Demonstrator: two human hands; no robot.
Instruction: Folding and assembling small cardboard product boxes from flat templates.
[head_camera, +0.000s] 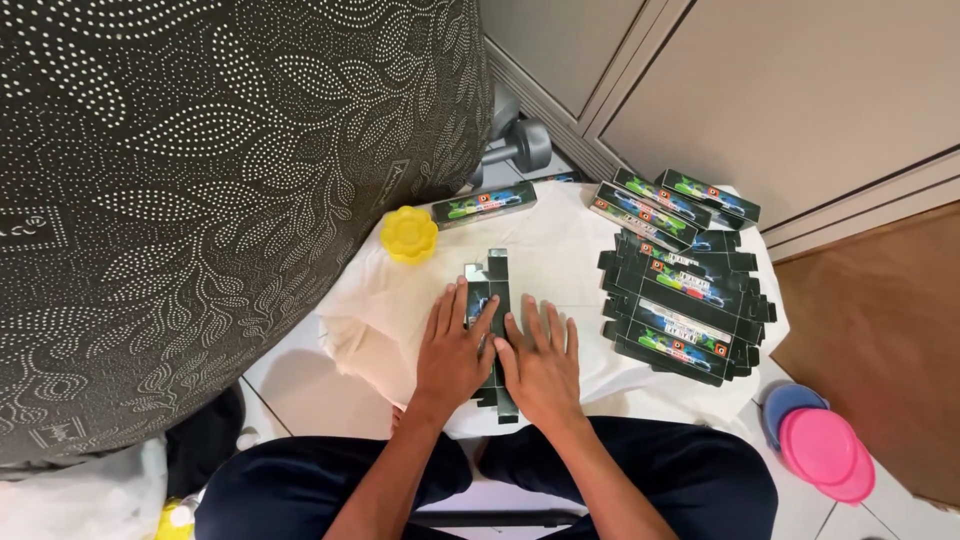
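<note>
OK, both hands are flat, palms down, on one unfolded carton blank (491, 300) that lies lengthwise away from the person on a white cloth (560, 250). Left hand (453, 350) covers the left half of the blank, fingers straight and slightly spread, index tip on the dark printed panel. Right hand (541, 362) sits just beside it, touching or nearly touching at the thumbs, fingers also fanned a little and pressed down. Neither hand grips anything; they only press.

The blank is dark, narrow, with small tabs showing at the far end and the near end poking out below the palms. Its middle is hidden under the hands, so I can't tell its fold state there.

Around it:
- Stack of flat carton blanks (685, 300), same dark print with green and blue graphics, right of the hands on the cloth, near but apart.
- Assembled slim boxes (675, 205) piled behind that stack, at the far right edge.
- One assembled box (484, 205) alone at the far side, tilted, just beside a yellow flower-shaped lid (409, 234).
- Grey dumbbell (520, 148) on the floor behind the cloth, by the cabinet.
- Pink lid (825, 452) over a blue one (785, 400), on the tiles at lower right.
- Large dotted dark cushion (200, 200) fills the left.
</note>
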